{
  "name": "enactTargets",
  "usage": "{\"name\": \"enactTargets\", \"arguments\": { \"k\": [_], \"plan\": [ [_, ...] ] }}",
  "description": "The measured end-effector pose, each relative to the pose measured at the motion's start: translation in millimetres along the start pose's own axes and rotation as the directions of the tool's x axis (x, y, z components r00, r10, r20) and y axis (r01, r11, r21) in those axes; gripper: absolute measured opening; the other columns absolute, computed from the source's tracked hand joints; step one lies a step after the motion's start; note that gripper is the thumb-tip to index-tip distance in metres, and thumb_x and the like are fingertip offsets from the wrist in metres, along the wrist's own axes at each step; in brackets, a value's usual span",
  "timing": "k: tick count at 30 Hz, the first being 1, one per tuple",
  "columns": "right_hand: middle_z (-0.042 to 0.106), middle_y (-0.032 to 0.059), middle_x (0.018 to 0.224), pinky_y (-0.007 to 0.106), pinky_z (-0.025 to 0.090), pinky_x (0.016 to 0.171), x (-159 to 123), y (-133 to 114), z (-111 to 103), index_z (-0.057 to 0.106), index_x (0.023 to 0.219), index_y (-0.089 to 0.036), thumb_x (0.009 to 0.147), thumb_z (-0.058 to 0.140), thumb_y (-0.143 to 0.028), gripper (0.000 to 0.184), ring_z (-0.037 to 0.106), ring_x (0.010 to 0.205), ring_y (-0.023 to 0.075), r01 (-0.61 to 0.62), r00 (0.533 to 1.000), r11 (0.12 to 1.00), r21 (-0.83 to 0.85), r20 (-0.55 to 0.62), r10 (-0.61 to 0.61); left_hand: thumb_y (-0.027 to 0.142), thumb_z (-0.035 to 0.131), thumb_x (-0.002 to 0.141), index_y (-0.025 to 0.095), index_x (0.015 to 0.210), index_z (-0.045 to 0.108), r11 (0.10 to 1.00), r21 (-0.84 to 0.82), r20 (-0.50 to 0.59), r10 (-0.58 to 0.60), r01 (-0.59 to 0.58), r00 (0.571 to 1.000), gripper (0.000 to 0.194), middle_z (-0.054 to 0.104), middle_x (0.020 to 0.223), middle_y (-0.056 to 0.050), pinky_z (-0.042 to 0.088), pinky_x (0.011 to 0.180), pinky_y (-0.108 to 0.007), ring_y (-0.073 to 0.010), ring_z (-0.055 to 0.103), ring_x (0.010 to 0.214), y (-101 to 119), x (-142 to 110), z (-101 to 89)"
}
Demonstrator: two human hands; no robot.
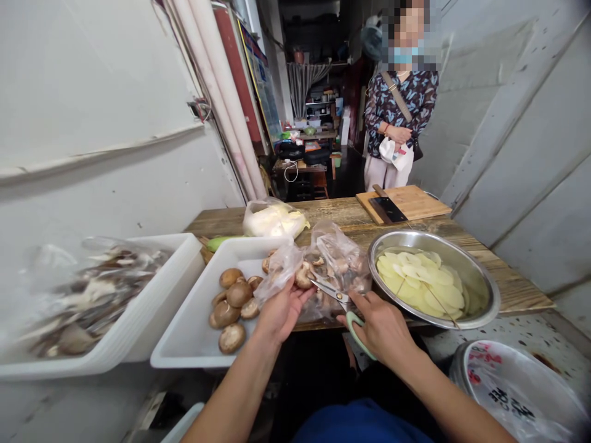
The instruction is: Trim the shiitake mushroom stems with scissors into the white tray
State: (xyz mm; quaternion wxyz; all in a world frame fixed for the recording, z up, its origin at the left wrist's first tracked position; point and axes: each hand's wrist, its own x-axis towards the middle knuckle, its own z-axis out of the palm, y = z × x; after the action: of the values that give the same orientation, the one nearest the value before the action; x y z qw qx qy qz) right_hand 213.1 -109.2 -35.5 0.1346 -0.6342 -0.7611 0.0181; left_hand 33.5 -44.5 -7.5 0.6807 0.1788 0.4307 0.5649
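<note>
The left hand (282, 311) holds a mushroom (303, 276) at the tips of scissors (354, 332) in the right hand (382, 325).

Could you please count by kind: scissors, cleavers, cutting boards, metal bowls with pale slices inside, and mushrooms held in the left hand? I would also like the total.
Scissors, in the right hand: 1
Cleaver: 1
Cutting board: 1
Metal bowl: 1
Mushroom in the left hand: 1
Total: 5

- Round container (545, 384), lower right: black capital lettering (510, 403), slanted; a double E seems legible, remainder unclear.
- Same container: red markings (484, 360), unreadable.
- Blue wall poster (262, 80), upper centre-left: print too small to read.
</note>
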Motion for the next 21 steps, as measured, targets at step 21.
{"name": "enactTargets", "arguments": {
  "k": [21],
  "plan": [
    [0.070, 0.0167, 0.080, 0.029, 0.037, 0.049, 16, -6, -29, 0.063, 0.103, -0.008, 0.093, 0.043, -0.039, 0.038, 0.068, 0.067, 0.0277, 0.188, 0.965, 0.956, -0.226, 0.222, -0.137, 0.027, 0.059, 0.083, 0.009, 0.098, 0.063, 0.978, 0.147, 0.032, 0.143, -0.146, 0.989, 0.024, 0.069, 0.102, -0.013, 0.054, 0.084, -0.049, -0.0237, 0.066, 0.091, -14, -11, -8.5]
  ]
}}
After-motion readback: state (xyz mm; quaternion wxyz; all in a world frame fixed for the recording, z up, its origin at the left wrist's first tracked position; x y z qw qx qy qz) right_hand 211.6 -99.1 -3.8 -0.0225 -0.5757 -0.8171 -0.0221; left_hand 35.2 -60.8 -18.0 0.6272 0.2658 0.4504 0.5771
